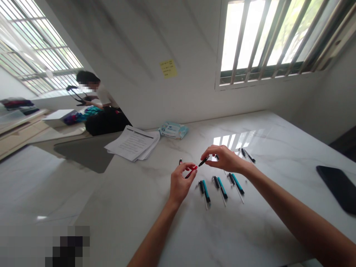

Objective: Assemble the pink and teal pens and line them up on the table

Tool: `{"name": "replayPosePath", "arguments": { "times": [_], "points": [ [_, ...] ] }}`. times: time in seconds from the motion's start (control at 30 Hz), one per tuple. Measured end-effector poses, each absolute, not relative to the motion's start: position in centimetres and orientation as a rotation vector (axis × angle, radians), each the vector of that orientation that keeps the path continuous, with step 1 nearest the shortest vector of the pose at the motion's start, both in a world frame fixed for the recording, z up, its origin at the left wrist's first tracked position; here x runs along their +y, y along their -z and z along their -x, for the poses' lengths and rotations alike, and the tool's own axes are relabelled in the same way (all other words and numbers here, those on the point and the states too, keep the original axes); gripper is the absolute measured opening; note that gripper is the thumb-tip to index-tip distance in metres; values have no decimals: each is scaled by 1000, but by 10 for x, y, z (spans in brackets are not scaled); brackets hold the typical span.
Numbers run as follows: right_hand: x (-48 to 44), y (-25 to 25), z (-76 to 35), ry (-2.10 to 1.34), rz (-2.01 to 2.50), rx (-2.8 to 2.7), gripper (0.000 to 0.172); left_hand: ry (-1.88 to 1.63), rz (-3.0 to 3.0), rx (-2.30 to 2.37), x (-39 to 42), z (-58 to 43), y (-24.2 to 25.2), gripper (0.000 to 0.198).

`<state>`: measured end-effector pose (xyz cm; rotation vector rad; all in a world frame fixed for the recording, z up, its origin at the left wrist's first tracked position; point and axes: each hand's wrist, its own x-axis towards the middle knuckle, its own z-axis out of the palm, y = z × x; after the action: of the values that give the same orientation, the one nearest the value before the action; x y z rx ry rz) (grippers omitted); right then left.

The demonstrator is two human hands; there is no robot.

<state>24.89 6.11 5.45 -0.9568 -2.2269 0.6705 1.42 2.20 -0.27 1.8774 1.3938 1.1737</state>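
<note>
Between its fingertips my left hand (180,182) pinches a red pen barrel (191,172) with a dark end. My right hand (224,157) is closed on a black pen part (204,161), held close to the red barrel's tip; whether the two touch I cannot tell. Below my hands lie three sets of taken-apart pens, with teal barrels (206,191), black parts (216,181) and thin white refills (239,193). Behind my left hand a small pen (180,161) lies partly hidden. More black pen parts (244,152) lie beyond my right wrist, some of them covered by the hand.
A stack of printed papers (133,142) and a blue wipes packet (174,130) lie along the wall. At the right sits a black phone-like slab (338,188). A yellow note (168,69) sticks to the wall. Another person (104,98) is at the far left.
</note>
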Motion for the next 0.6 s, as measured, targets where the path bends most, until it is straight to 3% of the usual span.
{"name": "replayPosePath", "arguments": {
  "times": [0.47, 0.6],
  "points": [
    [61, -46, -244, -681, 1105, -2244, 11, -1198, -1949, 1348, 21, -15, 5, 6],
    [60, -44, -240, -586, 1264, -2297, 39, -1196, -1990, 1332, 21, -15, 4, 5]
  ]
}}
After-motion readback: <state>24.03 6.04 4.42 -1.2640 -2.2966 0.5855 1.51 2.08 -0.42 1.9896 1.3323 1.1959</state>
